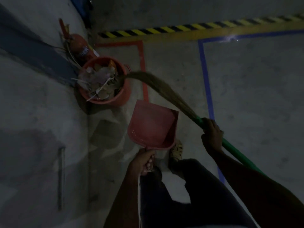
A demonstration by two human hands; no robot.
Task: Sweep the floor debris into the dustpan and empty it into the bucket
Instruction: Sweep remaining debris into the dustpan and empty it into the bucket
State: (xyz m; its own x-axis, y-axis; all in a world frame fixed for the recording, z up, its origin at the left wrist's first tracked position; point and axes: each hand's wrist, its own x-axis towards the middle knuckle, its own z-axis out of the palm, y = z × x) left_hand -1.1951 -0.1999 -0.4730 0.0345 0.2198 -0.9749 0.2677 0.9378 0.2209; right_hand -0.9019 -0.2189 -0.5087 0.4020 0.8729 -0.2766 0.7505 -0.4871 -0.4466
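Note:
My left hand point(144, 162) grips the handle of a pink dustpan point(151, 124), held above the floor; its pan looks bare inside. My right hand point(212, 134) grips the green handle of a broom point(164, 89). The broom's straw bristles arch up and left, and their tips reach the rim of an orange bucket point(121, 99). The bucket stands against the wall, piled with paper, leaves and scraps. The dustpan is just below and right of the bucket, apart from it.
A red fire extinguisher point(79, 45) stands behind the bucket by the wall point(32, 112). Red point(143, 66), blue point(206, 83) and yellow-black tape point(164, 29) lines mark the concrete floor. My sandalled foot point(176, 149) and dark trousers are below the dustpan.

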